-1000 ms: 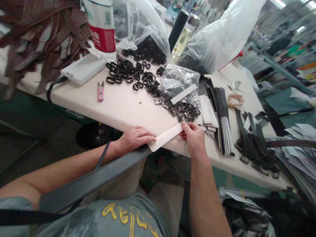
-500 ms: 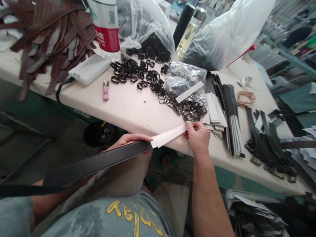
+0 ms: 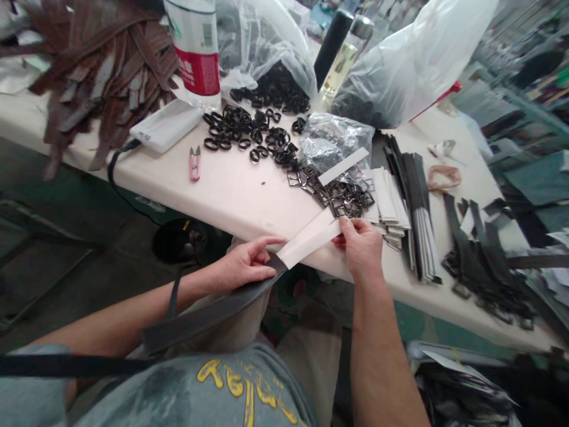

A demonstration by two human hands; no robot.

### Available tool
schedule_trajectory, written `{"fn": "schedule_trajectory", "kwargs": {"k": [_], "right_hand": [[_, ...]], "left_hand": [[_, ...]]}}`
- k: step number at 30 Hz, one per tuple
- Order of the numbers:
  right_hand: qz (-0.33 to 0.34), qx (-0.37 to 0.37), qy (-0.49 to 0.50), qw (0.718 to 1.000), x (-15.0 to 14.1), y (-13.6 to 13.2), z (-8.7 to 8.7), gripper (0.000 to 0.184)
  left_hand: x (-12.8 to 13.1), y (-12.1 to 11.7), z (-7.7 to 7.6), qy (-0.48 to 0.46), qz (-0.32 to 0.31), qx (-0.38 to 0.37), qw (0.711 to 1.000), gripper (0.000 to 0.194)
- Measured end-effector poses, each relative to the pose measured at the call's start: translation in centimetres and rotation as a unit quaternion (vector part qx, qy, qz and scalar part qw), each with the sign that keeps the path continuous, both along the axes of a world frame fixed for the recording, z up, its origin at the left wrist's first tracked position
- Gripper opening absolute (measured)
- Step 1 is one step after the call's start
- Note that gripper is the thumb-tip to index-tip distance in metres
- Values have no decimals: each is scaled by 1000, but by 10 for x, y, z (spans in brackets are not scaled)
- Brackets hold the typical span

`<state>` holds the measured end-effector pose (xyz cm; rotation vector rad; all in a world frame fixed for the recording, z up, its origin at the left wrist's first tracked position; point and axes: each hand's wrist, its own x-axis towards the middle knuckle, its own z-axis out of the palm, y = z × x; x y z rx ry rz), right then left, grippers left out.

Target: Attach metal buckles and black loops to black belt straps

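Note:
My left hand [image 3: 242, 264] grips a black belt strap [image 3: 213, 317] close to its end, thumb on top and index finger stretched out along the far side. The strap hangs down leftward over my lap. A white strip [image 3: 311, 244] overlaps the strap's end, and its other end is pinched between the thumb and fingers of my right hand [image 3: 362, 246]. Beside it a second pale strip [image 3: 309, 230] fans out at a slight angle, its far end by the metal buckles [image 3: 349, 198]. Whether the strips are fixed to the strap I cannot tell.
Black loops [image 3: 249, 127] lie in a heap beyond my hands. Pink snips [image 3: 194, 163] are at left, near a white power bank-like block [image 3: 166, 126]. White strips [image 3: 386, 198], black straps [image 3: 418, 213] and buckled straps [image 3: 484, 255] lie at right; brown straps [image 3: 111, 77] at far left.
My left hand has turned so its thumb lies over the strap and its back shows. The strap has swung lower, and the two white strips have spread apart. My right hand keeps its pinch.

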<state>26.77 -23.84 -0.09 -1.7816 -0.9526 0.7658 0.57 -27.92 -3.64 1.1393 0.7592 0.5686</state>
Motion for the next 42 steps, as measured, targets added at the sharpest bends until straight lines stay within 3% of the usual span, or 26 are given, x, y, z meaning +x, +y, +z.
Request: {"fn": "schedule_trajectory", "kwargs": {"k": [6,18,27,37,42], "right_hand": [[2,1,-9,1000,3,4,-3,28],[24,7,-34,999,-7,12,-1,27],[21,1,-35,999,-9,12,-1,27],[23,16,-54,998,-10,11,-5,27],[27,14,-64,997,-11,10,-5,30]], "left_hand": [[1,-2,1,74,-40,102,991,77],[1,-3,-6,83,-43,119,988,81],[0,-4,-3,89,-42,131,987,79],[1,-4,1,80,-52,135,986,69],[1,-4,0,111,-45,153,981,46]]}}
